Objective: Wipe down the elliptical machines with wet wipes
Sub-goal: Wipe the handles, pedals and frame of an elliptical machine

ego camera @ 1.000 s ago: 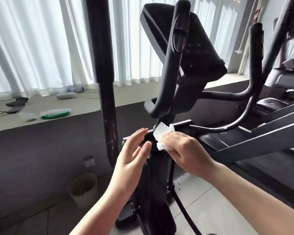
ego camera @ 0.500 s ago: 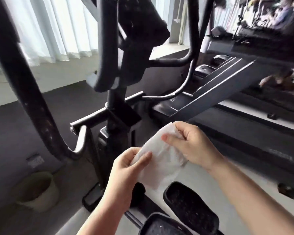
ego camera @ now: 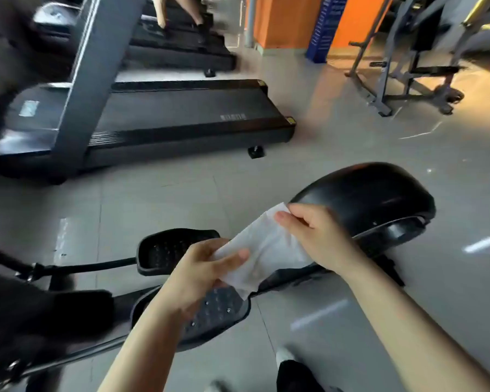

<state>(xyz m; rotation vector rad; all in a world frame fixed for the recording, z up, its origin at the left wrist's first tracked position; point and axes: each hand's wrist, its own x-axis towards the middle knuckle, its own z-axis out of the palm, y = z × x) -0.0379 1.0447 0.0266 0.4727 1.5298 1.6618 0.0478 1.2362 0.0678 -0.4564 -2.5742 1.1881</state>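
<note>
Left hand (ego camera: 207, 267) and right hand (ego camera: 314, 236) pinching wet wipe (ego camera: 263, 250), above elliptical pedals (ego camera: 218, 309)

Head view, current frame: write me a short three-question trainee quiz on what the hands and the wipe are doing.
1. True or false: the wet wipe is pressed flat against the black flywheel cover.
2. Which hands hold the wipe? A) left only B) right only C) both
3. Fill in: under the hands lie two black elliptical ____.

Key:
1. False. The wipe is stretched in the air between the hands, touching no part of the machine.
2. C. The left hand pinches its lower end, the right hand its upper corner.
3. Pedals; the nearer pedal sits partly beneath the wipe.
</note>
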